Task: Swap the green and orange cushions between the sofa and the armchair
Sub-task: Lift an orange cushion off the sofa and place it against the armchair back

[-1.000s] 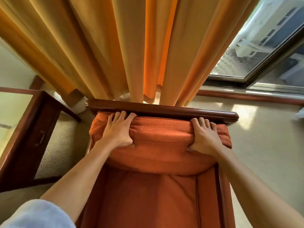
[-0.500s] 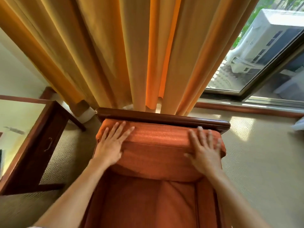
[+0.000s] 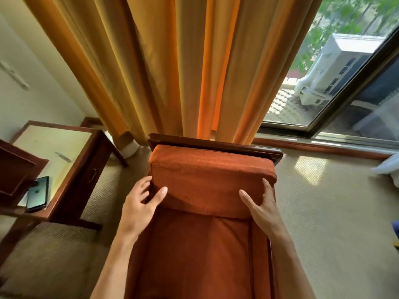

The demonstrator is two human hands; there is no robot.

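Head view: orange cushion (image 3: 212,182) upright between open left hand (image 3: 140,207) and right hand (image 3: 262,209), seemingly ungripped.

A furnished room: armchair (image 3: 207,212), curtains (image 3: 172,72), side table (image 3: 71,169).

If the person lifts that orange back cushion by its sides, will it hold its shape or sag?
The orange cushion probably sags somewhat: its lower edge already bulges over the seat. The boxy, seamed top suggests foam, likely light. Its woven fabric should grip well under the left hand and right hand.
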